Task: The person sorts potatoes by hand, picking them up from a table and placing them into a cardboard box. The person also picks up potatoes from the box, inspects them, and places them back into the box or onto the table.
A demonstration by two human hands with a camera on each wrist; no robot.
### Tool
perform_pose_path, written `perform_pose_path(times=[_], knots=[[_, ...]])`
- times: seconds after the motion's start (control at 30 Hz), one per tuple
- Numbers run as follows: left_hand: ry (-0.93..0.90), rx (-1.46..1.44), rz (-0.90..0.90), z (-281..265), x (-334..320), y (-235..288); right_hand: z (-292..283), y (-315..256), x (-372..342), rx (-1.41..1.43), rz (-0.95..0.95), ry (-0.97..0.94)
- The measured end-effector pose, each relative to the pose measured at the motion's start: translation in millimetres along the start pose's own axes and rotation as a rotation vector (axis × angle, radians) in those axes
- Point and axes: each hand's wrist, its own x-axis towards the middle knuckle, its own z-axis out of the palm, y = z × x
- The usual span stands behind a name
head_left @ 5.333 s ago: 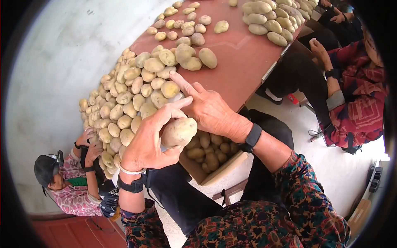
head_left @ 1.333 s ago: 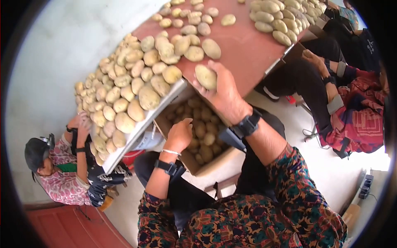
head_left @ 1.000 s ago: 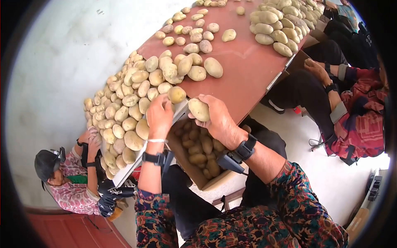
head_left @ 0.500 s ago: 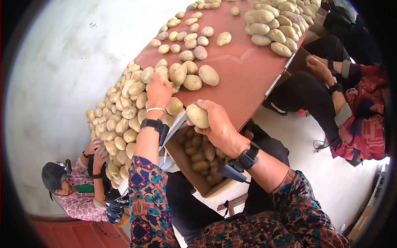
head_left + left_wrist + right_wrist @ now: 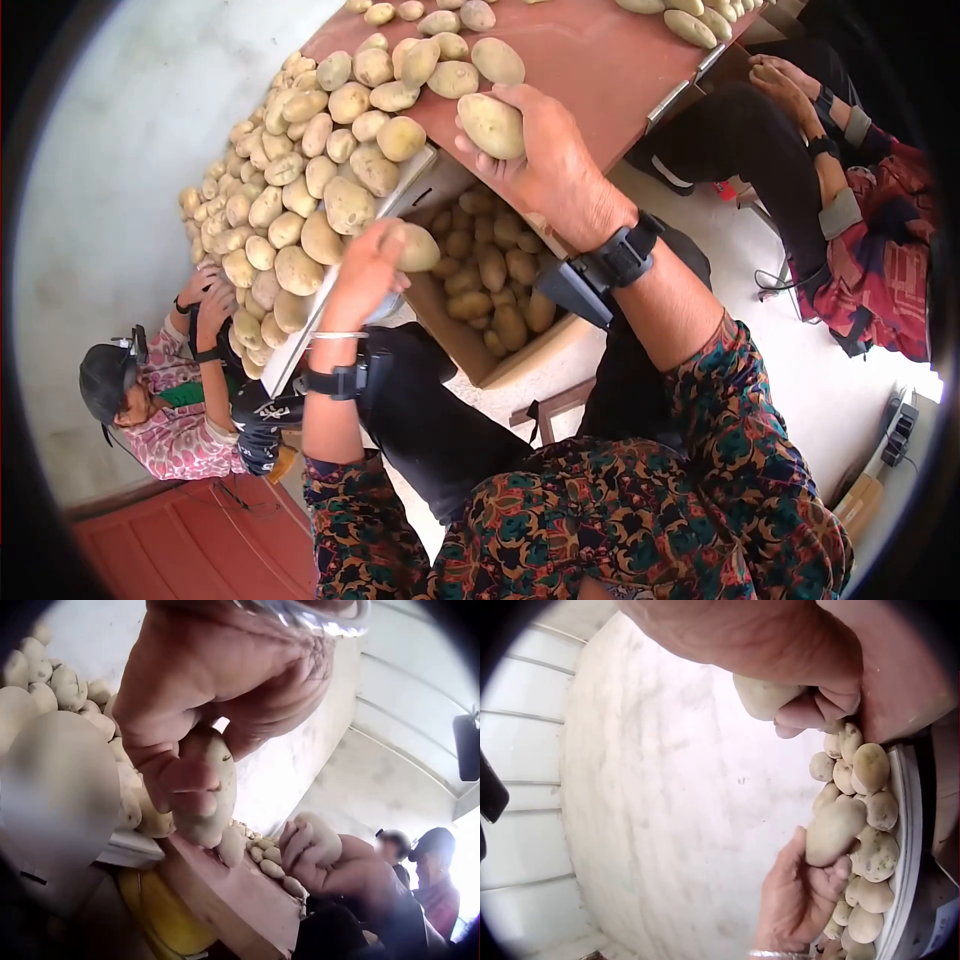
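My left hand (image 5: 362,275) pinches a pale potato (image 5: 418,248) between thumb and fingers, beside the light edge of the table by the heap. In the left wrist view the fingertips curl over this potato (image 5: 202,831). My right hand (image 5: 562,155) grips a larger oval potato (image 5: 490,125) above the red tabletop's near edge; its palm side cradles it. The right wrist view shows part of that potato (image 5: 761,697) under the fingers, and the left hand's potato (image 5: 836,831) below. A big heap of potatoes (image 5: 285,230) lies left of both hands.
Below the hands stands a cardboard box (image 5: 535,352) with many potatoes (image 5: 490,265) in it. The red tabletop (image 5: 590,85) runs away to the back, with more potatoes (image 5: 690,28) at far right. One person (image 5: 180,420) sits at left, another (image 5: 870,250) at right.
Half a second ago my left hand reached into the heap; now it is back by the table edge with a potato. My right hand still holds its potato, now higher in view.
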Motion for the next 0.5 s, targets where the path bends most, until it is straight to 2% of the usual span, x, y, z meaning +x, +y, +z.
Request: perform_pose_path(times=[0.1, 0.13, 0.17, 0.27, 0.33, 0.37, 0.4, 0.43, 0.47, 0.5], knots=[[0.063, 0.151, -0.037, 23.5, 2.6, -27.5, -4.2, -3.3, -1.6, -0.034, 0.031, -0.035], [0.179, 0.410, 0.151, 25.9, 15.0, -51.8, -4.8, -3.4, -1.3, -0.039, 0.033, -0.063], [0.291, 0.665, 0.335, 27.4, 16.3, -54.0, -2.6, -0.1, -2.0, -0.044, 0.041, -0.059], [0.281, 0.667, 0.267, 19.6, 14.4, -46.2, 5.6, 4.4, -2.4, 0.009, -0.005, 0.008], [0.297, 0.637, 0.298, 11.5, 9.9, -33.6, 8.5, 4.9, -4.3, -0.011, 0.034, 0.057], [0.309, 0.574, 0.221, 8.2, 8.8, -27.1, 8.4, 5.6, -2.8, -0.013, 0.029, 0.051], [0.316, 0.510, 0.140, 5.5, 6.2, -21.7, 5.9, 9.1, -1.3, -0.185, 0.008, 0.025], [0.360, 0.519, 0.203, 2.0, 1.9, -16.2, 3.4, 13.3, -0.4, -0.357, -0.009, -0.001], [0.359, 0.520, 0.197, -1.0, 2.1, -17.9, 3.0, 17.7, 0.0, -0.356, -0.003, -0.002], [0.363, 0.483, 0.172, -6.4, 4.7, -20.1, 4.1, 23.0, 0.6, -0.512, -0.026, 0.005]])
